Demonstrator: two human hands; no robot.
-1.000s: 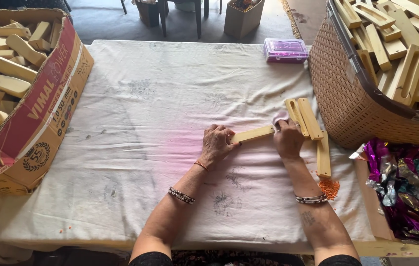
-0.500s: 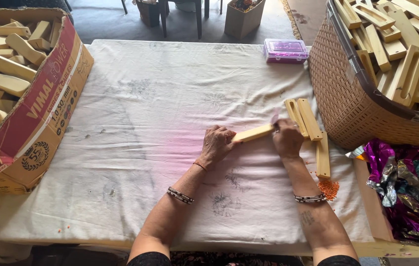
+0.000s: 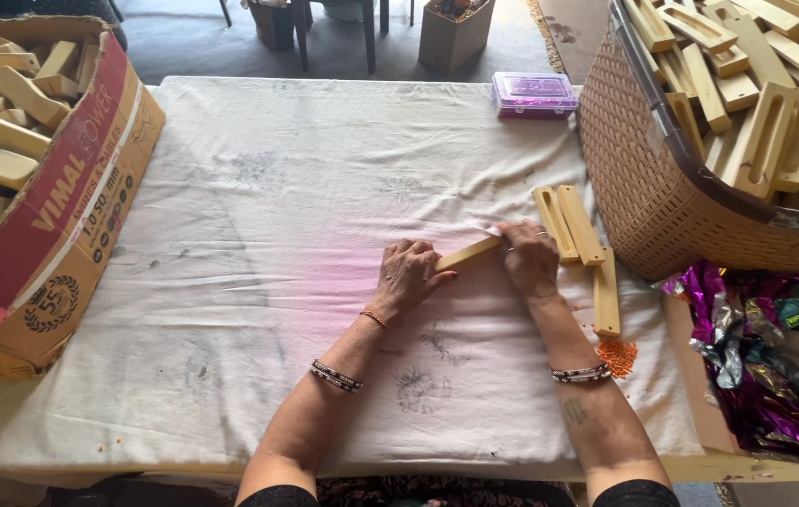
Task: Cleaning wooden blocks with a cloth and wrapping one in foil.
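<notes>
Beaded bracelets, an orange thread, black sleeves.

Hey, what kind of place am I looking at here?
Probably a small craft or assembly workshop: a cloth-covered table, a cardboard box and a woven basket both full of wooden pieces, and both hands pressing one wooden piece flat.

A large cardboard box [image 3: 38, 202] sits at the left edge of the table [image 3: 277, 188], open-topped, its side panel red with pale lettering above a brown band bearing a round dark emblem (wooden pieces fill it). At the far edge, toward the right corner, lies a small flat rectangular plastic case [image 3: 534, 94], purple with a clear lid.
</notes>
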